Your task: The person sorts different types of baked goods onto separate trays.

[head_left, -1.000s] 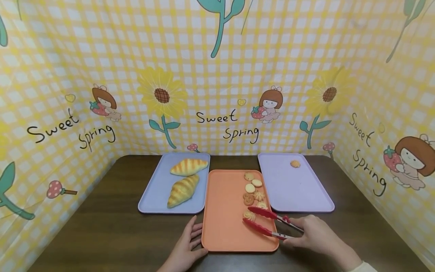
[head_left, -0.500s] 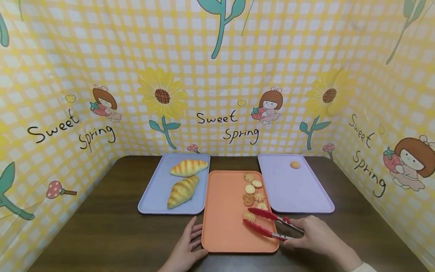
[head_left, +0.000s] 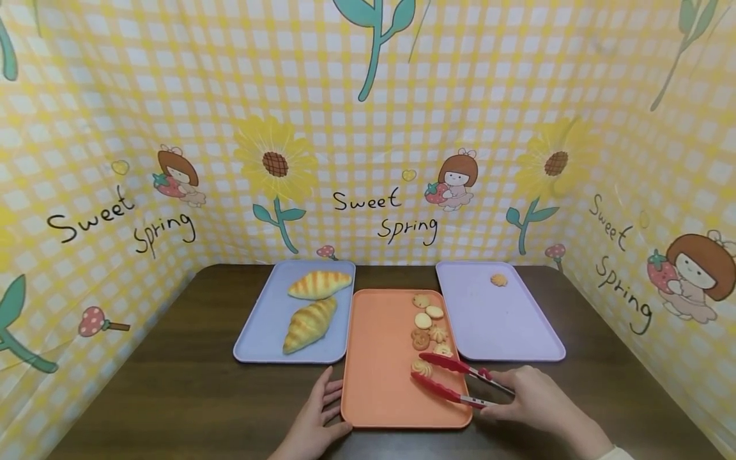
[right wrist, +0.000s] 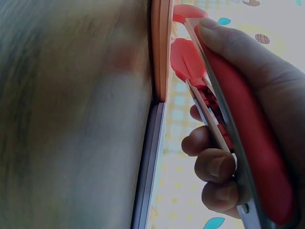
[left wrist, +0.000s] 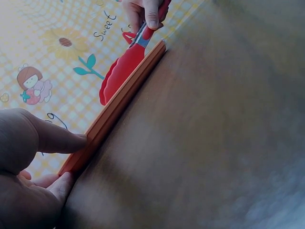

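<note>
My right hand (head_left: 535,402) holds a pair of red-tipped tongs (right wrist: 252,129), thumb on one arm and fingers curled round the other. The tongs' red tips stand on either side of a swirled cookie (head_left: 422,368) near the right of the orange tray (head_left: 379,390). Several other cookies (head_left: 423,321) lie in a group along that tray's right side, one partly hidden by the upper tip. My left hand (head_left: 313,415) rests against the tray's left edge, fingers extended; in the left wrist view its thumb and fingertips touch the orange rim (left wrist: 90,138).
A blue tray (head_left: 261,332) with two croissants (head_left: 310,326) stands at the left. To the right is a lilac tray (head_left: 494,332) bearing one small cookie (head_left: 499,280). All three trays sit on a dark wooden table (head_left: 155,383), with a checked cloth (head_left: 368,140) behind and beside it.
</note>
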The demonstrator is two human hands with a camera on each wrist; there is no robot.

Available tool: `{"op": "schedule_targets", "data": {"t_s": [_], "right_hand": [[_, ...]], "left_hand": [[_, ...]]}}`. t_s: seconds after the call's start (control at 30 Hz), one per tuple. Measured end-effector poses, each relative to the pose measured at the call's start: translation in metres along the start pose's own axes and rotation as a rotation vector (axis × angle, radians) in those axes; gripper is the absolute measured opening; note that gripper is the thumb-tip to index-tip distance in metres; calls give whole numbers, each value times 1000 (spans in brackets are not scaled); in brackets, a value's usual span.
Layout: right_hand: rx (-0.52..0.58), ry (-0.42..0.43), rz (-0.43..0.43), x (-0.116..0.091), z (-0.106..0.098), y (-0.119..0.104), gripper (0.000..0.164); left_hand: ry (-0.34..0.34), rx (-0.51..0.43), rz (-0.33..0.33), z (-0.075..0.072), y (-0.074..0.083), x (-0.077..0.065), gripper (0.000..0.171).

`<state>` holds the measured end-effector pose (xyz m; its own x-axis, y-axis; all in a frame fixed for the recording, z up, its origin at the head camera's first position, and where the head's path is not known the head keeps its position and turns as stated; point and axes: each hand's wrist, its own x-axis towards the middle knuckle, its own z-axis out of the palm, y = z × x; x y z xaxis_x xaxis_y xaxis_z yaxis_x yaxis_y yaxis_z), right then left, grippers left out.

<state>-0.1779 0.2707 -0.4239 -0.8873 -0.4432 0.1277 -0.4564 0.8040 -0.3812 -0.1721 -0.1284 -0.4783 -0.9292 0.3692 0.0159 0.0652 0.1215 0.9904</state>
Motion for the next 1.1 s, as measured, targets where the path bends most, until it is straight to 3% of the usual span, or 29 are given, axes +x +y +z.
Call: {"op": "schedule_targets", "data": {"t_s": [1.1], "right_hand": [[-5, 24, -42, 0, 2, 3, 65]], "left_hand": [[7, 1, -2, 1, 1, -1, 98]]}}
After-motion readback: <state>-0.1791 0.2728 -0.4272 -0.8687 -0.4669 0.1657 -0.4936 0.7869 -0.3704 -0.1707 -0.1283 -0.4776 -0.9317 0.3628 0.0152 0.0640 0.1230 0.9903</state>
